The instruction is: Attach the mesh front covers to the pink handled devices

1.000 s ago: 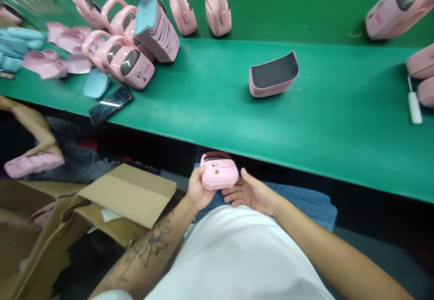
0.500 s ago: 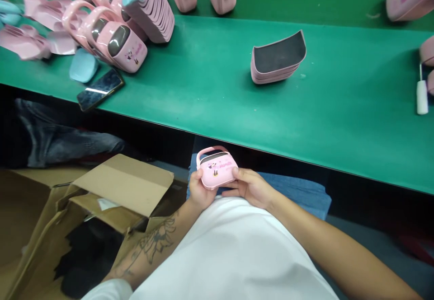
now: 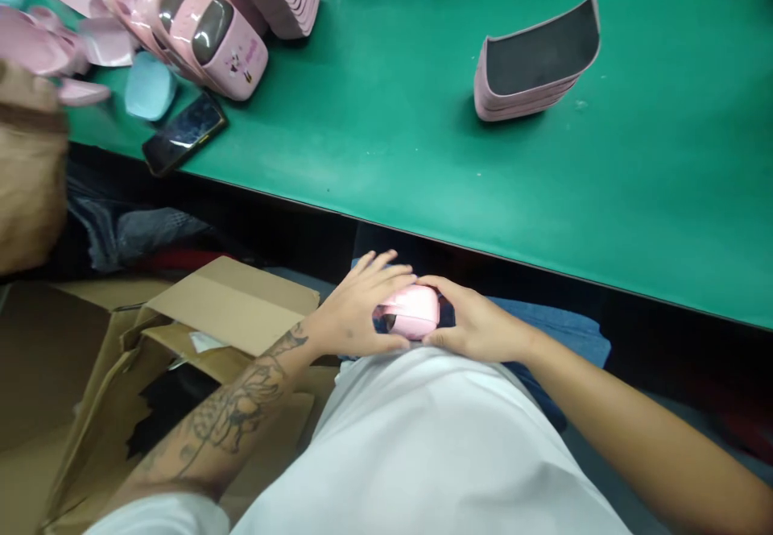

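Head view: pink plastic case [image 3: 409, 312] cupped between left hand [image 3: 353, 307] and right hand [image 3: 474, 322].

single head-worn view, facing forward, down, over white shirt [image 3: 423, 446] onto green workbench [image 3: 392, 140]

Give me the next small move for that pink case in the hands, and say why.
I'd probably ease the fingers apart a little to uncover the pink plastic case. The left hand and right hand are cupped around it, their fingers meeting over it, so only a small part shows, just above the white shirt.
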`<state>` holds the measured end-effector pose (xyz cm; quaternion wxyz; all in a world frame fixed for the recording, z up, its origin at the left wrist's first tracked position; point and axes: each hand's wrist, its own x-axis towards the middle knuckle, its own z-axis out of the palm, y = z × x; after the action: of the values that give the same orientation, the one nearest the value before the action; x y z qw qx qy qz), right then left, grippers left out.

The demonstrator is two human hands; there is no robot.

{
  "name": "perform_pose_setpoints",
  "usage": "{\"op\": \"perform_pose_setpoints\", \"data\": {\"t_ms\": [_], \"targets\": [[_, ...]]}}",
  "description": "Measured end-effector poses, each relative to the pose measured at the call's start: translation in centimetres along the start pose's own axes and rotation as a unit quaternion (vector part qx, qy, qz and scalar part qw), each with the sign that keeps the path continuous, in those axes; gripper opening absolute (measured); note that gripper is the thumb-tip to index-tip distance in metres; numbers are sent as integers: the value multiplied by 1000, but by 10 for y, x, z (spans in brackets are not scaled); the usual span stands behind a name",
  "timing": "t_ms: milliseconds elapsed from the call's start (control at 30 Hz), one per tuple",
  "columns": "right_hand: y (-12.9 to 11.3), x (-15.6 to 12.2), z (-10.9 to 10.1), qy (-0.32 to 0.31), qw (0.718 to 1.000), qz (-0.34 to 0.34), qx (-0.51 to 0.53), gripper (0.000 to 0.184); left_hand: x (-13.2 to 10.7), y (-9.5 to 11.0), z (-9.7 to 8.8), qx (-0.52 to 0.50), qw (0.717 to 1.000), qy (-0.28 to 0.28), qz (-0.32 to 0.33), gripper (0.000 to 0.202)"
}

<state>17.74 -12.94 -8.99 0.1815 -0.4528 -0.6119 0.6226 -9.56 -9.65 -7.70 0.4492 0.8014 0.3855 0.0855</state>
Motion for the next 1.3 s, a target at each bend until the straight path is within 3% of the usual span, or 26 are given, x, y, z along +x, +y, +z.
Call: {"op": "perform_pose_setpoints", "data": {"t_ms": [67,133,333,467,633,767,867,933,1033,1100,1200,1300], "targets": [[5,5,8,-14,1000,1,16,80,8,7,-4,13,997,-57,-46,94],[14,9,19,-7,998,-4,57,81,11,8,-1,-6,991,-77,-106,91],[49,7,46,34,987,27,155,89,-3,13,14,-81,982,-17,-168,85],[50,2,50,15,986,15,168,84,-15,21,25,-126,967,9,-222,92],[41,-2,50,16,994,-17,105,82,-29,19,47,-139,966,97,-196,92],[45,-3,53,31,997,-34,69,78,-31,16,62,-144,965,122,-182,84],[52,3,56,41,996,-22,76,74,-26,13,61,-125,966,120,-192,80],[56,9,55,34,995,-6,97,76,-21,9,51,-116,970,79,-199,79],[61,14,48,0,993,3,119,79,-18,2,32,-133,976,3,-173,100],[64,12,41,-17,992,2,123,80,-20,-2,28,-162,971,13,-177,109],[68,2,29,4,995,-9,101,74,-22,-6,40,-198,956,65,-206,98],[69,-8,18,36,998,-41,28,66,-16,-6,58,-186,959,68,-205,96]]}}
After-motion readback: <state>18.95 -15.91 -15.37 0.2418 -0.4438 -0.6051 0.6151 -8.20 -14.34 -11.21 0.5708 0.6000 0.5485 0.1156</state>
